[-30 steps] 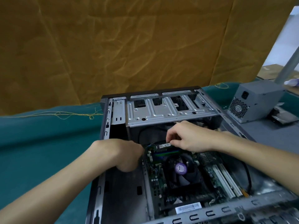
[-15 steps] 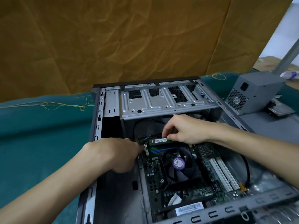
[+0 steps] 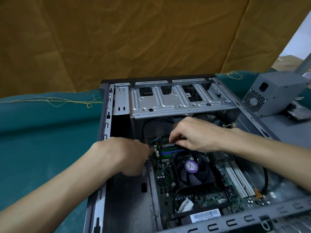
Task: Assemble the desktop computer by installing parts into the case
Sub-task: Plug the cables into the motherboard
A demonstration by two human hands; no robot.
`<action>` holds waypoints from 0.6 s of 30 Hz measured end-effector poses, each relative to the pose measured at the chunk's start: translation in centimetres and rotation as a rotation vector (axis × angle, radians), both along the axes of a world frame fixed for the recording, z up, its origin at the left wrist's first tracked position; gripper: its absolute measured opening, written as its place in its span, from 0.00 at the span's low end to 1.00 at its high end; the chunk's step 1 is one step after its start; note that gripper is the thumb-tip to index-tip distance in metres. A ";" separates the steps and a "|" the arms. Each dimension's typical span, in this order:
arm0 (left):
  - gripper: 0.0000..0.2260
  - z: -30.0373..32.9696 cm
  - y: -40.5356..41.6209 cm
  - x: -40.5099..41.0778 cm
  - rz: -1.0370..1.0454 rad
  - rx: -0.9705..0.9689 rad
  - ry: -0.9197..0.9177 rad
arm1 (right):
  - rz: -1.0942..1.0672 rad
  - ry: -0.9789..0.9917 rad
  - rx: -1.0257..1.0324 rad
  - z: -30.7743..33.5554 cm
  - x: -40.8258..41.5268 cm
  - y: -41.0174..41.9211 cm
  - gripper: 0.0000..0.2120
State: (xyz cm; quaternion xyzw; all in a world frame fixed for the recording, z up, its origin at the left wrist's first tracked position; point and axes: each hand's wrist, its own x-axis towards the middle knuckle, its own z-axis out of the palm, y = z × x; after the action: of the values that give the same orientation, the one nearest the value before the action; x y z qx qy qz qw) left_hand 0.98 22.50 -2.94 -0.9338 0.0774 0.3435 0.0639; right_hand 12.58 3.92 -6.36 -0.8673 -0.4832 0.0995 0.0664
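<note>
An open desktop case (image 3: 107,125) lies on its side with a green motherboard (image 3: 198,197) inside. A memory stick (image 3: 168,146) with a white label stands over the green and blue memory slots (image 3: 170,152), above the black cooler fan (image 3: 191,167). My right hand (image 3: 193,133) pinches the stick's right end from above. My left hand (image 3: 124,153) has curled fingers at the stick's left end; its fingertips are hidden, so its hold on the stick is unclear.
A silver drive cage (image 3: 176,101) spans the case's far side. A grey power supply (image 3: 276,93) sits outside on the right on a grey panel (image 3: 289,128). White expansion slots (image 3: 239,180) and a black cable (image 3: 265,179) lie at the right. Teal cloth (image 3: 42,135) covers the table.
The memory stick has sunk lower toward the slots, with both hands following it down. The view has also shifted slightly.
</note>
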 end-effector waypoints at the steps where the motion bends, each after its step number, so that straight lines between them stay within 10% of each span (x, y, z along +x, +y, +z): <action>1: 0.35 0.0 0.0 0.0 -0.001 -0.001 -0.002 | 0.006 -0.006 -0.002 0.0 0.0 0.0 0.10; 18: 0.28 -0.8 0.5 -0.1 0.016 -0.060 -0.126 | 0.073 -0.068 -0.067 0.8 -0.5 0.2 0.11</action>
State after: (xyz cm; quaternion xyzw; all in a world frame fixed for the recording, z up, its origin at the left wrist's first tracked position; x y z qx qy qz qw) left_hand 0.92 23.00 -3.73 -0.9555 0.0762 0.2823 0.0380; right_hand 12.08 4.14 -5.61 -0.8538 -0.5128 0.0886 0.0174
